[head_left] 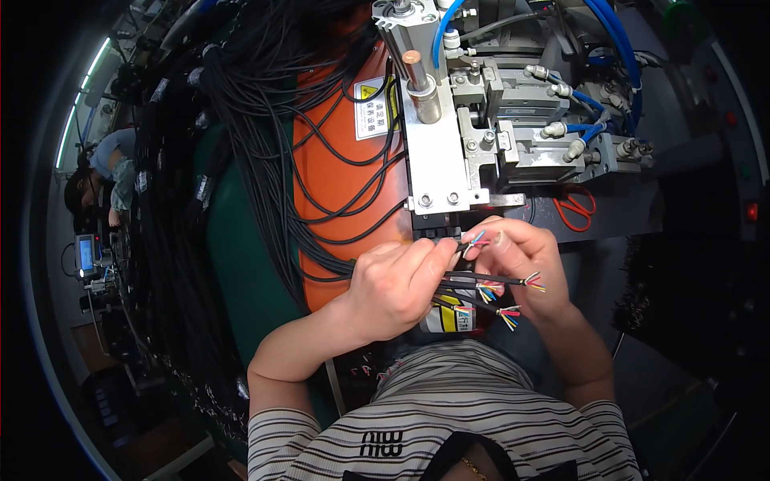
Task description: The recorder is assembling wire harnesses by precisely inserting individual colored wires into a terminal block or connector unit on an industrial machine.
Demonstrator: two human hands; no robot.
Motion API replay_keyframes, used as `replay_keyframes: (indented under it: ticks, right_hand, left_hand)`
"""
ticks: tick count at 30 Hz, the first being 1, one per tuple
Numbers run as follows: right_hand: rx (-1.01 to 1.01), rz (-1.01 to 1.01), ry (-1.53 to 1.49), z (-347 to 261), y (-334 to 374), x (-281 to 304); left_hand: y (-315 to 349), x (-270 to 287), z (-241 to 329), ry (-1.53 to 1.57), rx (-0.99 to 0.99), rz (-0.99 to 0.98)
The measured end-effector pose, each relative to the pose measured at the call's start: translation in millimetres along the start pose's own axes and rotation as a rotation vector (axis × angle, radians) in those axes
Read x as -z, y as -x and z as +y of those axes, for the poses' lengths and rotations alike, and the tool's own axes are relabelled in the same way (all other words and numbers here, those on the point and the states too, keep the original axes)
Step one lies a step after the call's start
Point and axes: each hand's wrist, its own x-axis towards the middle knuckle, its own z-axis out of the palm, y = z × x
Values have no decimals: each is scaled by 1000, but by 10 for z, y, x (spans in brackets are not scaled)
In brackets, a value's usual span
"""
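Several black cables (pixel 485 280) stick out to the right from my left hand (pixel 399 287), which is closed around them. Their stripped ends show thin coloured wires (pixel 508 317) in red, yellow, blue and white, fanned apart. My right hand (pixel 521 260) is closed with thumb and fingers at the end of one upper cable, where blue and red wires (pixel 476 240) poke out between the fingers. Both hands are close together, just in front of the metal machine's lower edge. How firmly the right fingertips grip these wires is partly hidden.
A large bundle of black cables (pixel 265 104) drapes over an orange surface (pixel 329 172) beside a green one (pixel 228 232). The machine with silver cylinders (pixel 533 100) and blue air hoses (pixel 634 48) stands ahead. Red-handled scissors (pixel 575 210) lie to its right. Another person (pixel 112 156) is at far left.
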Motion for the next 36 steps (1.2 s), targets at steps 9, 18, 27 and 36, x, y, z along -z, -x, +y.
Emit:
replay_keyframes:
  ticks: [9, 18, 27, 36]
  right_hand:
    - [-98, -71, 6, -5, -26, 99]
    - [521, 14, 1120, -77, -12, -25]
    - [487, 46, 1222, 38, -56, 31]
    - [519, 89, 1171, 117, -7, -4]
  left_hand:
    - [-10, -78, -122, 385, 24, 29]
    - [30, -86, -41, 285, 60, -54]
    - [44, -56, -48, 49, 32, -75]
    - [27, 12, -78, 177, 68, -120]
